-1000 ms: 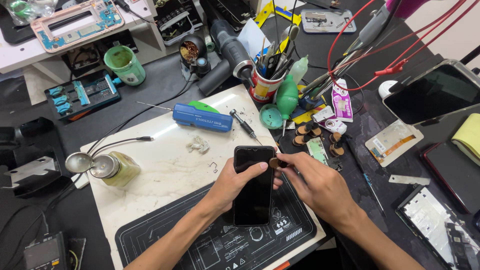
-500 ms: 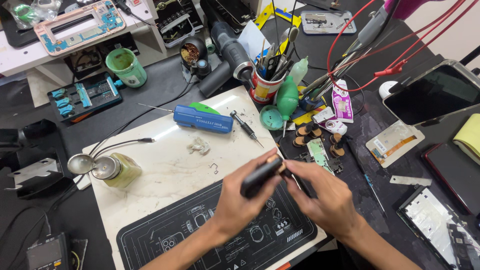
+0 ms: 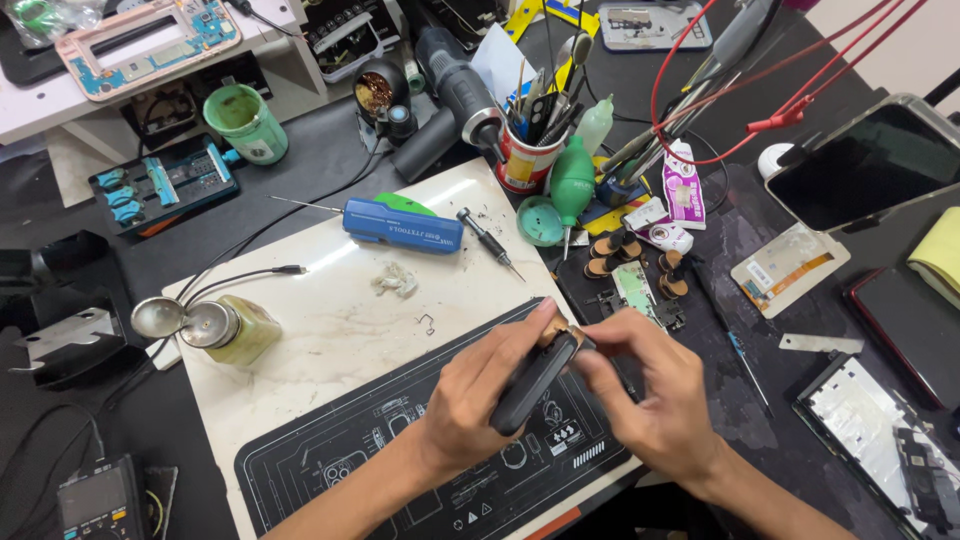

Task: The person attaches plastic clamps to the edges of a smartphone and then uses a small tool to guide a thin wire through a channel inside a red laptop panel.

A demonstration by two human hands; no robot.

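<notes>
Over the black work mat (image 3: 330,470), left hand (image 3: 465,410) grips the dark phone (image 3: 533,383) edge-up; right hand (image 3: 655,405) pinches its top corner. Advisable: firm support, light fingertip pressure, edge kept visible.

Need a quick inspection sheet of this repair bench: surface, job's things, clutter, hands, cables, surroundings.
Surface: white work mat with a dark printed mat at its near edge, on a black bench.
Job's things: dark phone tilted on edge above the printed mat, held by both hands.
Clutter: blue electric screwdriver, small precision screwdriver, glass solvent bottle, wad of tissue, red tool cup, green blower bulb, green cup.
Hands: left hand grips the phone body; right hand has its fingers at the phone's top end.
Cables: red test leads at upper right; black cable crossing the white mat.
Surroundings: second phone propped at right, meter at lower left.
</notes>
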